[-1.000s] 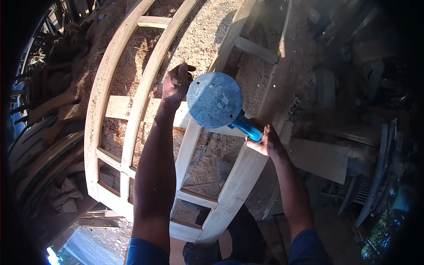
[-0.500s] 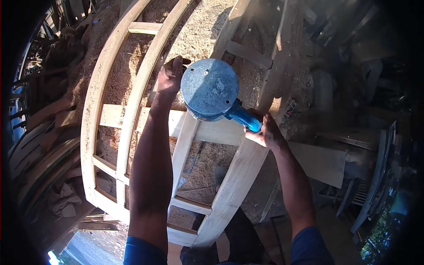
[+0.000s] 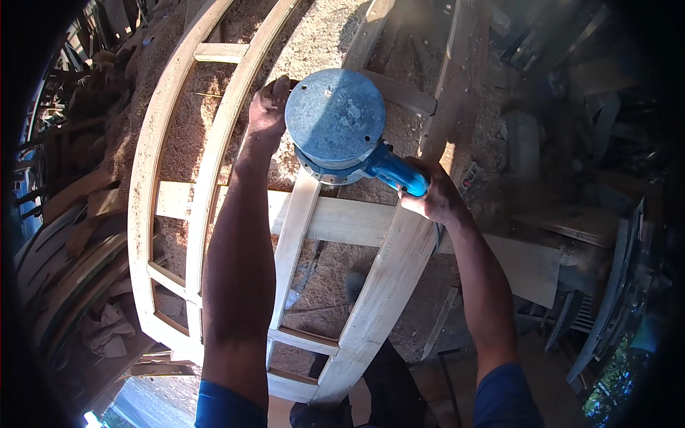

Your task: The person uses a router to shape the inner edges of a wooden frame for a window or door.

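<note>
- Blue handheld power tool with a round, grey-blue metal disc on top (image 3: 335,118): located over the pale wooden lattice frame (image 3: 378,292), above its straight narrow bar (image 3: 296,235); contact with the wood cannot be told from this view.
- Disc face: turned up toward the camera, part sunlit, part shaded (small dark holes visible near the rim).
- Right hand (image 3: 435,194): fingers closed around the tool's stubby blue handle, at the disc's lower right.
- Left hand (image 3: 268,110): just beside the disc's left edge; fingertips partly hidden, so whether they grip cannot be told.
- Frame: two curved rails to the left; flat pale crosspiece (image 3: 349,221) running below the tool.
- Beneath the frame: coarse tan sawdust (image 3: 314,53), brightly lit beyond the tool.
- Thin dark cable (image 3: 437,239): hanging just below the right hand.
</note>
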`<state>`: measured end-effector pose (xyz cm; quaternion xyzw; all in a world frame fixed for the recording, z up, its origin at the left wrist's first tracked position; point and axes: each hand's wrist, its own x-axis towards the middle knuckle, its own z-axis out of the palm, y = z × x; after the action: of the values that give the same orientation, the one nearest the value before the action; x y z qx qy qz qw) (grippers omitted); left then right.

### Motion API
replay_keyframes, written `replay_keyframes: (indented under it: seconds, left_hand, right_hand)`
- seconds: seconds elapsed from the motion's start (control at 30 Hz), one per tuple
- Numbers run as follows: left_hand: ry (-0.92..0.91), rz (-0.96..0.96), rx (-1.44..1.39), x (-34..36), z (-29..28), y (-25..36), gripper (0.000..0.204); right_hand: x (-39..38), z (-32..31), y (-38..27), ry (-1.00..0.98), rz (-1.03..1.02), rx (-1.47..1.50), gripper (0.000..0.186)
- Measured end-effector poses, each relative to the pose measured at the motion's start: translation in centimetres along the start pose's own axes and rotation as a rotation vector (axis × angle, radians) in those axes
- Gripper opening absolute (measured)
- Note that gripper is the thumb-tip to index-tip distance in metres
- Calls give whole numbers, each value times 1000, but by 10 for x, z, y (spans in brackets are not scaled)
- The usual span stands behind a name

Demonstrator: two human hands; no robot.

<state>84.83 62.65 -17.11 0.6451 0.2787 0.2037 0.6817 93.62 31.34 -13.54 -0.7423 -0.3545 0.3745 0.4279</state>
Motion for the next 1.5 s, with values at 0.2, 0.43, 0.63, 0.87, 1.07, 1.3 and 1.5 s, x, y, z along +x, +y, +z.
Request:
replay_keyframes:
  seconds: [0.2, 0.43, 0.63, 0.87, 1.07, 1.3, 1.5]
  left_hand:
    - [97, 5, 129, 24, -2, -8, 44]
    - [4, 25, -25, 41, 5, -5, 38]
    - [-112, -47, 21, 57, 14, 2, 18]
    - [-81, 38, -2, 85, 30, 3, 24]
    - [-87, 64, -106, 104, 30, -3, 33]
    - [-73, -21, -108, 114, 49, 1, 41]
    - [-275, 111, -349, 141, 20, -29, 61]
  right_hand:
    - [15, -9, -2, 28, -26, 7, 30]
    - [27, -23, 1, 28, 7, 46, 26]
    - [40, -39, -1, 79, 43, -9, 29]
    - [61, -61, 3, 108, 72, -114, 42]
    - [74, -71, 1, 120, 42, -122, 35]
    - [75, -81, 16, 124, 25, -160, 28]
    - [80, -77, 9, 138, -27, -96, 40]
